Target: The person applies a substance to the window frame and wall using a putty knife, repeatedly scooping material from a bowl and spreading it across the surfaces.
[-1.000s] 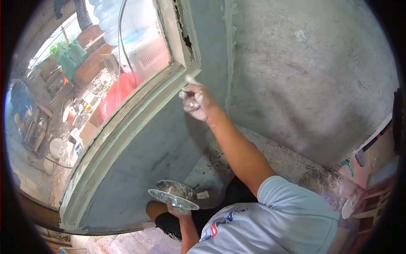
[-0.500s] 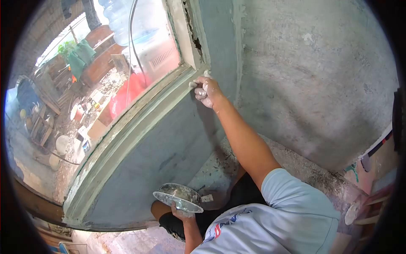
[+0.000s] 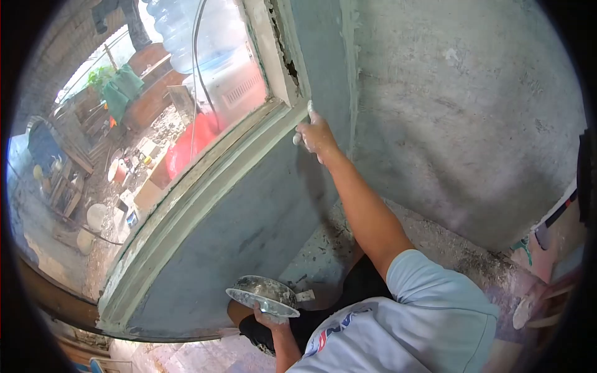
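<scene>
Near the bottom centre, my left hand grips the rim of a metal bowl, which is tilted and smeared with pale paste. My right arm reaches up to the corner of the window frame. There my right hand, coated with whitish paste, has its thumb pointing up and its fingers curled at the frame's edge. Whether anything is between the fingers is too small to tell. Below the frame lies the grey wall panel.
Through the window, a large water bottle, a red bag and a green cloth show among clutter. A rough plastered wall rises on the right. My knees are against the lower wall, near a stained floor.
My right hand has moved slightly right and down from the frame's corner, its thumb now raised. The view has shifted a little. My left hand still holds the bowl.
</scene>
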Available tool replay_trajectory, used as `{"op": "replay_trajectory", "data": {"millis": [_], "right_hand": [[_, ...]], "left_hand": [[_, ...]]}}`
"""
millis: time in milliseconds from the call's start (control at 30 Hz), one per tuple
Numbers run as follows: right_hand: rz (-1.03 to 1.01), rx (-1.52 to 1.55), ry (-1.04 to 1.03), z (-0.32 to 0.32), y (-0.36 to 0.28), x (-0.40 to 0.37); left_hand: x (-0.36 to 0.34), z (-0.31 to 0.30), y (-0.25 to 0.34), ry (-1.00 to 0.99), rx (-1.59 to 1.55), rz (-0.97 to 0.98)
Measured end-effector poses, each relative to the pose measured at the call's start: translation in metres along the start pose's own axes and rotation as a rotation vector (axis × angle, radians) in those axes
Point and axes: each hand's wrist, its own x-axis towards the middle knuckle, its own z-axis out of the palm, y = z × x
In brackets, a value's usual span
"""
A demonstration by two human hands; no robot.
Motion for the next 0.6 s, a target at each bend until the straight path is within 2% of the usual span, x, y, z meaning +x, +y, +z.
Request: {"op": "replay_trajectory", "data": {"millis": [100, 133, 167, 200, 267, 300, 333, 400, 533, 600], "right_hand": [[0.075, -0.148, -0.045, 0.002, 0.004, 0.010], [0.108, -0.170, -0.059, 0.004, 0.004, 0.014], [-0.009, -0.238, -0.015, 0.013, 0.005, 0.019], [-0.013, -0.234, -0.012, 0.014, 0.005, 0.020], [-0.186, -0.245, -0.078, 0.013, 0.005, 0.008], [-0.067, -0.201, -0.061, 0.014, -0.005, -0.004], [-0.068, -0.199, -0.060, 0.012, -0.003, 0.001], [-0.049, -0.107, 0.073, 0.008, 0.010, 0.014], [-0.252, 0.004, 0.036, 0.026, -0.010, 0.024], [-0.190, -0.023, 0.055, 0.012, -0.006, 0.019]], "left_hand": [[-0.009, 0.016, 0.003, -0.046, 0.022, 0.013], [-0.008, 0.011, 0.002, 0.020, 0.045, -0.002], [-0.004, 0.007, 0.002, 0.083, 0.067, -0.014], [-0.003, 0.004, -0.001, -0.028, 0.016, 0.004], [-0.001, 0.002, -0.003, -0.007, 0.022, -0.002], [-0.001, 0.005, -0.003, 0.016, 0.021, -0.004], [-0.002, 0.007, -0.003, -0.019, 0.045, -0.011], [-0.003, 0.004, 0.000, -0.018, 0.044, -0.017], [-0.003, 0.010, -0.001, -0.034, 0.023, -0.041], [-0.002, 0.005, -0.003, -0.011, 0.028, -0.046]]}}
